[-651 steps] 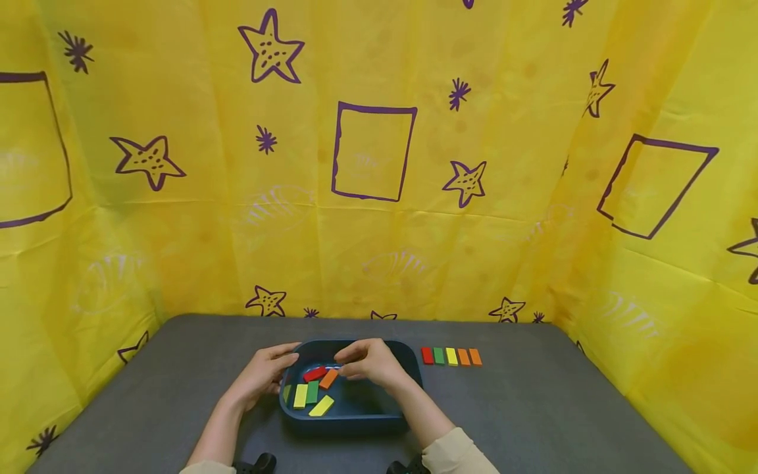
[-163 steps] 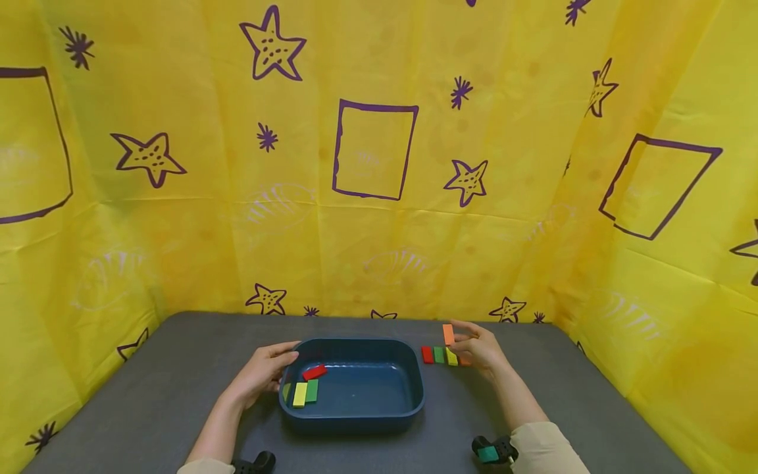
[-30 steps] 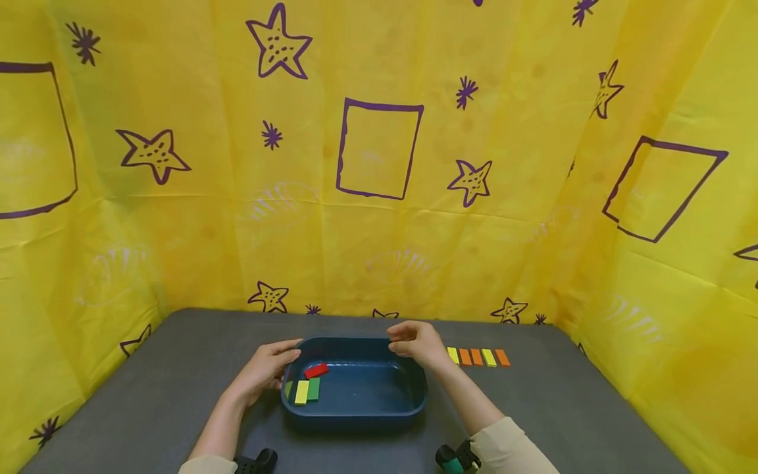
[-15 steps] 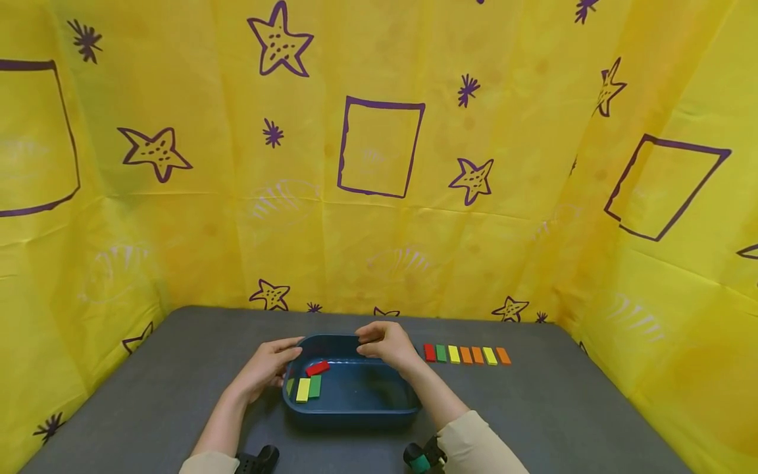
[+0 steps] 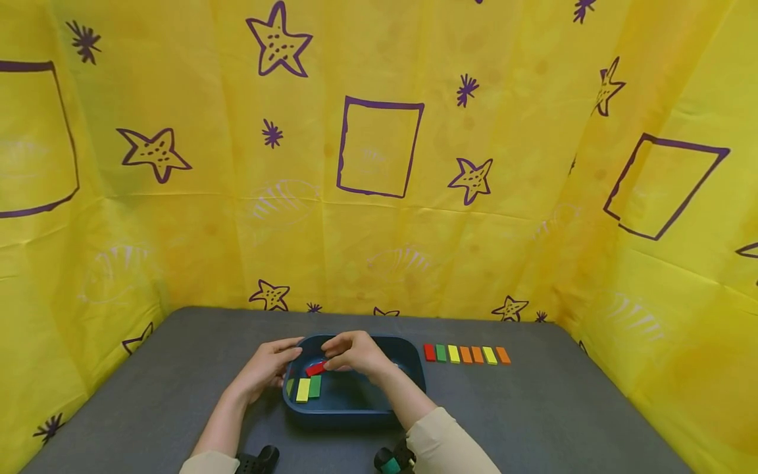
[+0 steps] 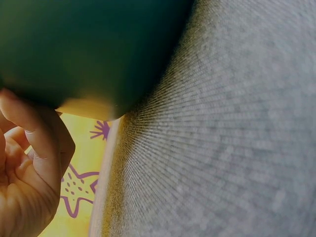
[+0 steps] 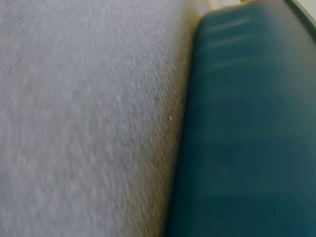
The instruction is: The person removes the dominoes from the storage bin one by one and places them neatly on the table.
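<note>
A dark blue rectangular tray [image 5: 349, 416] stands on the grey table. My left hand [image 5: 263, 372] grips its left end, thumb at the rim; the left wrist view has the curled fingers [image 6: 47, 153] against the outer wall. Inside, toward the left, lie a red tile [image 5: 316, 368], a green tile [image 5: 316, 386] and a yellow tile [image 5: 303, 390]. My right hand [image 5: 358, 355] reaches over the tray with bent fingers, thumb and fingertips right at the red tile's right end. The right wrist view has only the tray's outer wall [image 7: 247, 123] and table, the hand out of frame.
Right of the tray runs a neat row of several tiles: red [image 5: 429, 353], green [image 5: 441, 353], yellow [image 5: 453, 354], orange [image 5: 466, 355], orange [image 5: 477, 355], yellow [image 5: 489, 355], orange [image 5: 503, 355]. A yellow patterned curtain [image 5: 379, 263] borders the table's back and sides.
An orange and a yellow tile have left the tray; the row has gained yellow and orange at its right end. Lately my right hand came left over the tray. My left hand stayed put.
</note>
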The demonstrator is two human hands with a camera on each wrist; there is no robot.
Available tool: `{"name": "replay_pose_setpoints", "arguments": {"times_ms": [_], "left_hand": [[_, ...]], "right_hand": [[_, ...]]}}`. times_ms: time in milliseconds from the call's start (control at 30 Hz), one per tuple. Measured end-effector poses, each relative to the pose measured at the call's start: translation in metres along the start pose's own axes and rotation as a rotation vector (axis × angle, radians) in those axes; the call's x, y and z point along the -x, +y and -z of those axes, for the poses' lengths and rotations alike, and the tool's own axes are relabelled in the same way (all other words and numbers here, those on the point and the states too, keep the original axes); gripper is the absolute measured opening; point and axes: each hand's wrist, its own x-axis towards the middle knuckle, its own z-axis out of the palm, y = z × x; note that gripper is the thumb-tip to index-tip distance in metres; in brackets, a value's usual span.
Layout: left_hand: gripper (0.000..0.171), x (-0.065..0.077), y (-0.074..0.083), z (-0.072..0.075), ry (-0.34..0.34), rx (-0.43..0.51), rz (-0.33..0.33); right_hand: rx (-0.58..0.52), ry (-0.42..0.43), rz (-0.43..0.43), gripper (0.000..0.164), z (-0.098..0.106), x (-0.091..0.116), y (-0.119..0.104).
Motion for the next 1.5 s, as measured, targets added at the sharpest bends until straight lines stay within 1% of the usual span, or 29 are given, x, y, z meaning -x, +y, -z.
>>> {"name": "replay_pose_setpoints", "arguments": {"times_ms": [267, 400, 533, 667, 1000, 1167, 1333, 1500], "left_hand": [[0.052, 0.000, 0.001, 0.000, -0.017, -0.006, -0.018], [0.053, 0.000, 0.001, 0.002, -0.041, -0.001, -0.035], [0.055, 0.001, 0.000, 0.003, -0.053, -0.002, -0.041], [0.055, 0.002, 0.000, 0.003, -0.046, -0.010, -0.037], [0.056, 0.001, -0.003, 0.004, -0.051, -0.002, -0.037], [0.055, 0.001, -0.003, 0.004, -0.051, 0.003, -0.036], [0.056, 0.000, -0.003, 0.004, -0.055, 0.002, -0.035], [0.056, -0.001, -0.004, 0.004, -0.046, -0.001, -0.027]], "right_hand": [[0.065, 0.024, -0.041, 0.029, -0.016, -0.004, 0.003], [0.094, 0.029, -0.052, 0.031, -0.022, -0.003, 0.006], [0.148, 0.019, -0.045, 0.031, -0.026, -0.001, 0.007], [0.211, -0.003, -0.040, 0.031, -0.029, 0.000, 0.008], [0.295, -0.059, -0.006, 0.038, -0.032, 0.000, 0.011], [0.366, -0.047, 0.020, 0.043, -0.034, -0.001, 0.014], [0.422, -0.036, 0.040, 0.045, -0.036, -0.002, 0.014], [0.492, -0.022, 0.058, 0.048, -0.037, -0.002, 0.016]]}}
